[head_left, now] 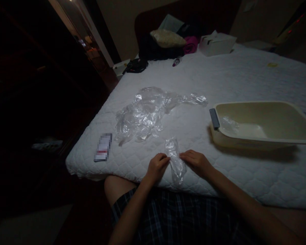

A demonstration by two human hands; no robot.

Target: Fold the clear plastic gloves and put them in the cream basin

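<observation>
A clear plastic bag (173, 154), folded into a narrow strip, lies near the front edge of the bed. My left hand (158, 167) grips its left edge with curled fingers. On the opposite edge, my right hand (197, 163) has its fingers pressed together on the plastic; the thumb is mostly hidden. Beyond my hands, a heap of crumpled clear plastic bags (149, 114) spreads over the bed. To the right, a cream plastic bin (255, 144) with a grey handle holds a small piece of clear plastic (228, 125).
The white quilted mattress (257, 180) bears everything. A phone (103, 148) with a blurred screen lies at the left edge. Toward the headboard are a white box (217, 44), a pale pillow-like bundle (167, 38), a magenta roll (190, 45) and a small bottle (176, 61).
</observation>
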